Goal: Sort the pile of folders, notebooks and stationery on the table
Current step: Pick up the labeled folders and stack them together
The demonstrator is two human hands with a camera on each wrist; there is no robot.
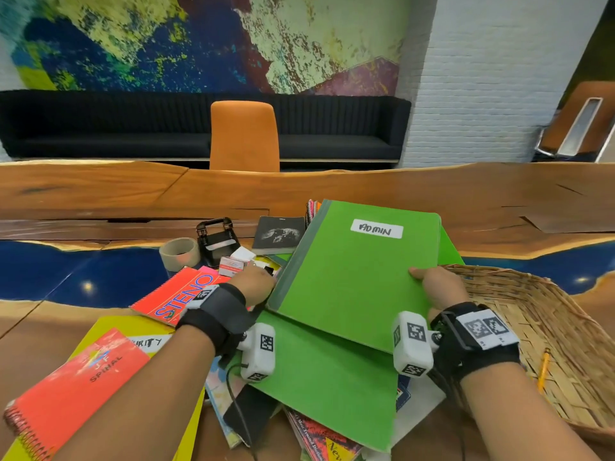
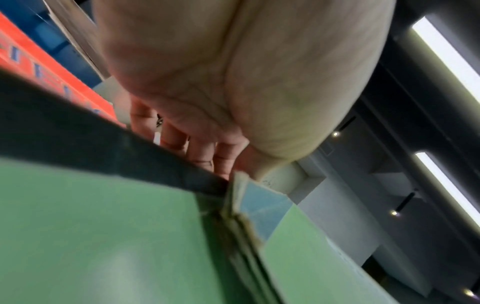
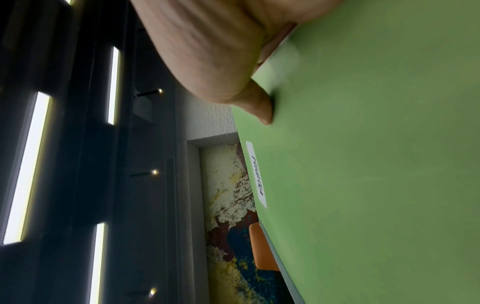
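Observation:
A green notebook [image 1: 356, 274] with a grey spine and a white "ADMIN" label is held tilted above the pile. My left hand [image 1: 256, 284] grips its left spine edge, and the left wrist view shows the fingers [image 2: 197, 148] reaching behind the dark spine of the notebook [image 2: 103, 226]. My right hand [image 1: 436, 287] grips the right edge. Its thumb [image 3: 259, 107] presses on the notebook's cover [image 3: 376, 164], with the other fingers hidden underneath. A green folder [image 1: 332, 377] lies below it on the heap.
A wicker basket [image 1: 532, 311] holding a yellow pencil [image 1: 543, 371] sits at the right. A red STENO pad [image 1: 179, 294], red spiral notebook [image 1: 76, 377] and yellow folder [image 1: 100, 327] lie left. Behind are a tape roll [image 1: 179, 252], hole punch [image 1: 216, 241] and black notebook [image 1: 278, 234].

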